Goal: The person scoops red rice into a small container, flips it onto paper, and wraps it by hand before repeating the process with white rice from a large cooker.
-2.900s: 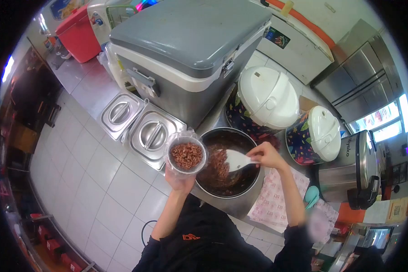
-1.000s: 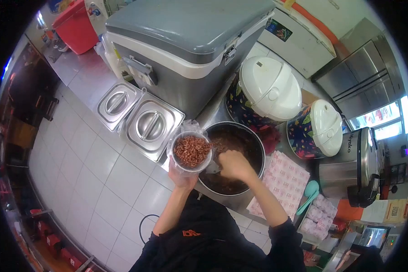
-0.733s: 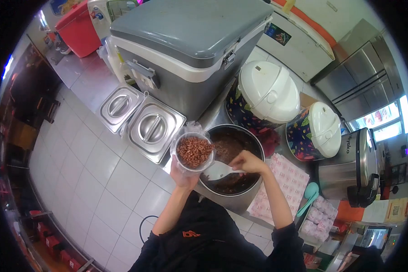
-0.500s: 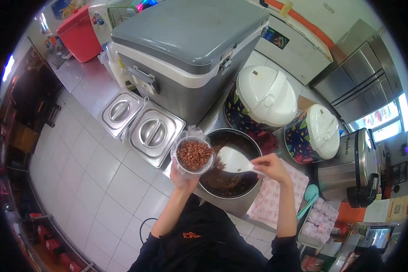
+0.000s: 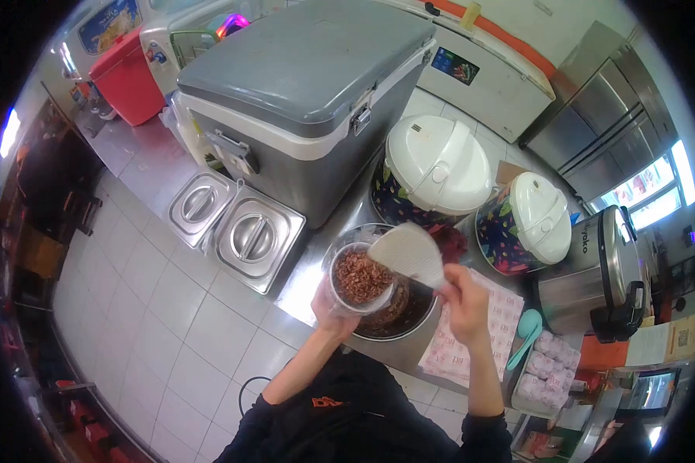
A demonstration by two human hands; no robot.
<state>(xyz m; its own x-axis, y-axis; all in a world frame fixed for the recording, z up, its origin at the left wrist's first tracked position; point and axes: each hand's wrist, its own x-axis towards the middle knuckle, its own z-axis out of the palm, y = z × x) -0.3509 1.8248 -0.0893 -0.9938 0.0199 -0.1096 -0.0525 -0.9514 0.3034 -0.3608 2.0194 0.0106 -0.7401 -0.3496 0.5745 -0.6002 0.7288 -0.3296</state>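
My left hand point(image 5: 329, 313) is wrapped round a small clear cup point(image 5: 361, 309) with a plastic bag lining that sticks up at its far side. Reddish-brown cooked grains point(image 5: 361, 276), which look like rice, fill it near the top. Gripped by its handle in my right hand point(image 5: 465, 302), a white rice paddle point(image 5: 408, 253) has its blade over the cup's right rim. Below both lies a dark round pot point(image 5: 417, 316), partly hidden by cup and paddle, with brown remains on its inside.
Two lidded steel pans point(image 5: 256, 239) sit left of the pot, before a big grey cooler point(image 5: 301, 69). Beyond stand two white-lidded containers point(image 5: 439, 163) and a rice cooker point(image 5: 583, 270). Printed paper point(image 5: 479, 332), a teal spoon point(image 5: 528, 328) and wrapped packets point(image 5: 547, 366) lie right.
The cup has moved right, over the pot's left part. The paddle has lifted out of the pot and swung up to the cup's rim. The view has shifted slightly.
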